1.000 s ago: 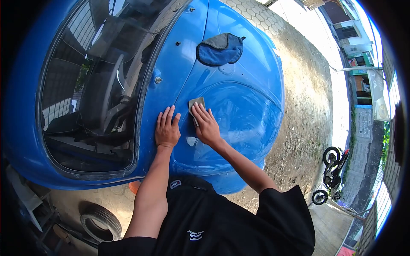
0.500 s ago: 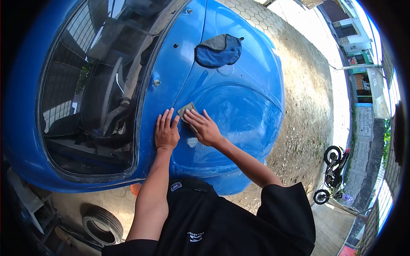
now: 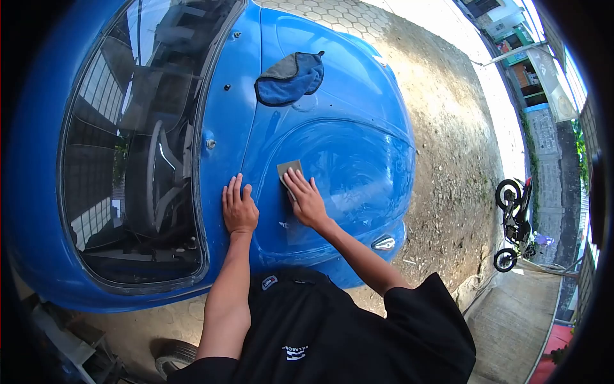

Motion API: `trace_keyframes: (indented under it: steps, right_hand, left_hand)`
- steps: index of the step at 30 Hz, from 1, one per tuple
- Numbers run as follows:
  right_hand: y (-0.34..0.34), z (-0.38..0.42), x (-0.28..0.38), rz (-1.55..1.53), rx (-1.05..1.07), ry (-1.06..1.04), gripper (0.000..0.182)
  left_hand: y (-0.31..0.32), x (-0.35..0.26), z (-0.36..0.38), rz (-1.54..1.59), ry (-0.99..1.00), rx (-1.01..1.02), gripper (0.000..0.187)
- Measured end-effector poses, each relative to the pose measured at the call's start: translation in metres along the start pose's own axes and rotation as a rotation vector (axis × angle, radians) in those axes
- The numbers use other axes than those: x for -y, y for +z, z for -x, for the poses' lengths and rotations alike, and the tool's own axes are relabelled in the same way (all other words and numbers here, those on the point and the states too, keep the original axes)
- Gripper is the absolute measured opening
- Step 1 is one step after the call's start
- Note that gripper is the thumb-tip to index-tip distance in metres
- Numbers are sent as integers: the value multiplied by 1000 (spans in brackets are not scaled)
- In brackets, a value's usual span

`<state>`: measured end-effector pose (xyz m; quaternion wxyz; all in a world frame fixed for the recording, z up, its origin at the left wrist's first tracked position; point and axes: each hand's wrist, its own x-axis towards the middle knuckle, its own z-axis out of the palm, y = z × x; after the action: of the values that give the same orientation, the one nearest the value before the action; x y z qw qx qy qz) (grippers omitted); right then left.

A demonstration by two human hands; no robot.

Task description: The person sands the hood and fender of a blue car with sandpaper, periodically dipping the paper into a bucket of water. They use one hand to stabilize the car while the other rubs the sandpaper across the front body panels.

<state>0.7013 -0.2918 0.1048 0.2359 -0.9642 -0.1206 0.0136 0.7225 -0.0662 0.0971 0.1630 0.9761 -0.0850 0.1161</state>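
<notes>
My right hand (image 3: 306,200) presses a small grey-brown sheet, apparently sandpaper (image 3: 289,169), flat on the blue car's front fender (image 3: 358,166). The sheet's far edge shows beyond my fingers; the rest lies under them. Pale, wet-looking swirl marks cover the paint around it. To the left, my left hand (image 3: 240,208) lies flat on the bodywork near the windshield corner, fingers spread and holding nothing. Farther up the hood rests a folded blue and grey cloth (image 3: 290,80), apart from both hands. A light patch on the paint sits just below my right wrist.
The windshield (image 3: 134,147) with its dark rubber seal is at left. Washer nozzles (image 3: 210,144) stick up from the cowl. A turn signal lamp (image 3: 384,243) sits on the near fender. A tire (image 3: 173,355) lies on the ground below, and a motorcycle (image 3: 513,221) stands at right.
My right hand has slid the sheet right, away from my left hand, and the sheet now lies more squarely. My left hand stays on the bodywork. The camera view has shifted and turned.
</notes>
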Motion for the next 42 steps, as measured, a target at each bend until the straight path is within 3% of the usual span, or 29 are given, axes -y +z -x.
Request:
trace_keyframes:
  steps: [2,4,5,6,8,11,14,17,20,23,26,28,29,30,32,34,39,42]
  right_hand:
    - [-2,31,16,14,138,-150,70]
    - [-13,72,-34,119,246,-291,70]
    - [-21,87,-64,108,152,-206,70]
    - [-28,103,-90,152,26,-23,67]
    - [-21,133,-132,173,-274,621,56]
    - [7,165,-137,-20,-489,1447,55]
    - [44,199,-78,29,-433,836,58]
    - [32,235,-17,-2,-138,274,60]
    - [34,267,-42,101,-134,368,57]
    - [40,270,-65,-31,-427,841,53]
    - [61,234,-38,-132,-660,936,50]
    - [59,220,8,5,-292,556,61]
    - [65,211,26,-24,-303,259,67]
    - [64,207,29,-27,-91,67,70]
    - [61,201,5,-43,-134,-26,72]
    - [60,195,-14,-13,-212,67,75]
    - [46,182,-73,73,-508,825,70]
    - [60,131,-34,-40,-663,869,66]
  left_hand:
    - [4,2,0,1,7,-21,23]
    - [5,2,-2,-3,22,-39,22]
    - [4,0,-2,-8,26,-46,22]
    - [2,0,0,-13,37,-49,22]
    - [1,1,1,-23,45,-52,21]
    - [1,-2,-1,-26,64,-47,22]
    - [1,-2,0,-32,89,-61,22]
    - [-1,-4,2,-44,97,-63,23]
    - [1,0,4,-67,111,-48,23]
    - [11,6,5,-113,137,-92,23]
    - [1,-4,-7,-176,39,50,24]
    - [-8,-23,-20,-190,2,127,27]
    - [-9,-27,-28,-193,34,139,28]
    - [-11,-31,-37,-200,65,151,30]
    - [-3,-33,-51,-186,214,136,35]
    - [3,-22,-68,-192,326,134,42]
    - [13,-18,-68,-145,339,139,48]
    - [11,-19,-70,-143,332,137,47]
